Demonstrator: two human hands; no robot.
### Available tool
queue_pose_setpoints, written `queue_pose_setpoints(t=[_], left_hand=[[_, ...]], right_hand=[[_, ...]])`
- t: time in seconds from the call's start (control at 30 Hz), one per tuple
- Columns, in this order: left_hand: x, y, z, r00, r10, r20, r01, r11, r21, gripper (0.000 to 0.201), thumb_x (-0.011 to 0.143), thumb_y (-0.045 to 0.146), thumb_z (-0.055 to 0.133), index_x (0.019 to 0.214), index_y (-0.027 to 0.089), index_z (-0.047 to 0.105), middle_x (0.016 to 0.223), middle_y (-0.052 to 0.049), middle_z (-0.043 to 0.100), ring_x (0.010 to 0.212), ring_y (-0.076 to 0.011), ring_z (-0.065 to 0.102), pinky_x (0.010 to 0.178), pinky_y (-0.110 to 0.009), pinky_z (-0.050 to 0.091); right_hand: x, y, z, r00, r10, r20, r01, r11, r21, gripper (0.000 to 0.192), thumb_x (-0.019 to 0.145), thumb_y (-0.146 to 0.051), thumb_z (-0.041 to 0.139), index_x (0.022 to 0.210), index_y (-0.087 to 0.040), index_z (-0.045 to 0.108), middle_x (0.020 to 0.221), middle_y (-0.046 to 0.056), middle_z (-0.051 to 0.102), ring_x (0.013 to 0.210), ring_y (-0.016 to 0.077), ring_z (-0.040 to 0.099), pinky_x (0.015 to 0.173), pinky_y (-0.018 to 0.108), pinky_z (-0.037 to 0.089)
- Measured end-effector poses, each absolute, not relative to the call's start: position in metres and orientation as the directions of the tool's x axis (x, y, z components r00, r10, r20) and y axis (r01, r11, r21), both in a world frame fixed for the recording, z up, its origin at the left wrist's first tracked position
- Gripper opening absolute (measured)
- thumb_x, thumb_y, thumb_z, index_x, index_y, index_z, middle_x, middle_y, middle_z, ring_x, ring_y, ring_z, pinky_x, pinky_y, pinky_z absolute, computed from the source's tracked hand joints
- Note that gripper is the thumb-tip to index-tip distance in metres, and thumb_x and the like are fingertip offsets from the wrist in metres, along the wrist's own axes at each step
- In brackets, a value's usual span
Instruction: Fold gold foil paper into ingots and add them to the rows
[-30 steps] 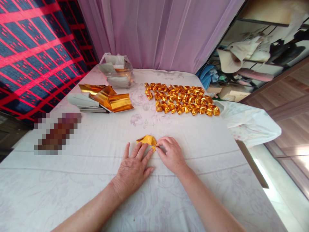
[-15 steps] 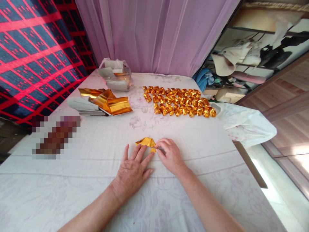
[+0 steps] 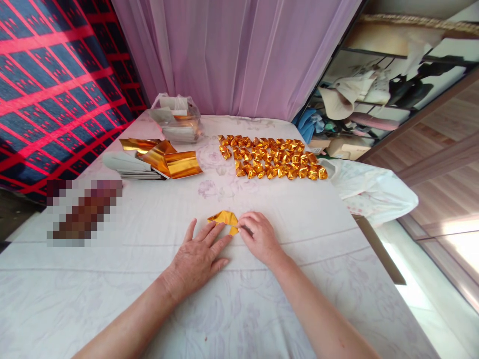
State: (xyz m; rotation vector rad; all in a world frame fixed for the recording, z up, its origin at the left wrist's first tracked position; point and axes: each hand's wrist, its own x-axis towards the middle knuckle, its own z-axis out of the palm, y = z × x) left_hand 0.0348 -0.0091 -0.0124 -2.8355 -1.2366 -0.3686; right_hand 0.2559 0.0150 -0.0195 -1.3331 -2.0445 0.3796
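A partly folded piece of gold foil paper [image 3: 225, 218] lies on the cloth-covered table in front of me. My left hand [image 3: 196, 257] rests flat with its fingers spread, the fingertips pressing on the near edge of the paper. At the paper's right end, my right hand [image 3: 260, 237] pinches its corner between thumb and forefinger. Part of the paper is hidden under the left fingertips.
Several folded gold paper pieces [image 3: 277, 157] stand in rows at the back. Left of them lie gold sheets [image 3: 181, 163] and a stack [image 3: 130, 167]. Behind is a clear plastic bag [image 3: 179, 119]. A white bag [image 3: 374, 192] hangs by the right edge.
The whole view has shifted slightly, so the things appear a little further left. Both hands stay on the gold paper, with the right still pinching its end.
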Motion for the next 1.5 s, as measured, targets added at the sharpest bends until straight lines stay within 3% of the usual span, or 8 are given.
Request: queue_pose_setpoints(t=[0.4,0.7,1.03,1.33,1.5], left_hand=[[0.033,-0.007,-0.016,0.677,0.678,0.287,0.695,-0.717,0.053,0.047,0.094,0.055,0.050,0.131,0.028,0.060,0.140,-0.008,0.058,0.132,-0.0276,0.049,0.121,-0.053,0.013],[0.027,0.004,-0.007,0.748,0.611,0.257,0.621,-0.782,0.052,0.041,0.092,0.051,0.055,0.123,0.025,0.063,0.134,-0.011,0.061,0.124,-0.0277,0.055,0.118,-0.055,0.019],[0.020,0.011,-0.010,0.773,0.594,0.221,0.597,-0.800,0.060,0.036,0.093,0.048,0.055,0.120,0.025,0.063,0.137,-0.009,0.060,0.126,-0.0260,0.054,0.117,-0.052,0.020],[0.022,0.008,-0.010,0.762,0.579,0.290,0.597,-0.802,0.033,0.033,0.094,0.047,0.052,0.114,0.024,0.065,0.135,-0.008,0.061,0.125,-0.0242,0.054,0.118,-0.047,0.019],[0.022,0.006,-0.009,0.767,0.579,0.276,0.598,-0.802,0.019,0.033,0.096,0.043,0.050,0.118,0.023,0.063,0.136,-0.010,0.060,0.126,-0.0260,0.053,0.114,-0.050,0.028]], right_hand=[[0.248,0.012,-0.016,-0.247,0.900,0.360,0.785,0.404,-0.469,0.012,0.077,-0.022,0.073,0.083,-0.022,0.062,0.093,0.004,0.064,0.091,0.0223,0.058,0.084,0.037,0.045],[0.255,0.021,-0.022,-0.298,0.898,0.324,0.738,0.432,-0.518,0.008,0.080,-0.016,0.070,0.083,-0.023,0.066,0.094,0.003,0.064,0.090,0.0194,0.059,0.083,0.035,0.045],[0.261,0.023,-0.017,-0.368,0.890,0.271,0.721,0.457,-0.521,0.018,0.083,-0.007,0.062,0.089,-0.022,0.067,0.098,0.003,0.063,0.093,0.0184,0.059,0.087,0.035,0.045],[0.255,0.019,-0.021,-0.327,0.881,0.342,0.745,0.463,-0.480,0.012,0.082,-0.011,0.066,0.088,-0.021,0.066,0.098,0.003,0.064,0.095,0.0193,0.058,0.089,0.035,0.044],[0.257,0.020,-0.021,-0.339,0.882,0.327,0.722,0.467,-0.510,0.013,0.081,-0.010,0.067,0.087,-0.021,0.068,0.097,0.003,0.065,0.095,0.0191,0.060,0.088,0.036,0.047]])
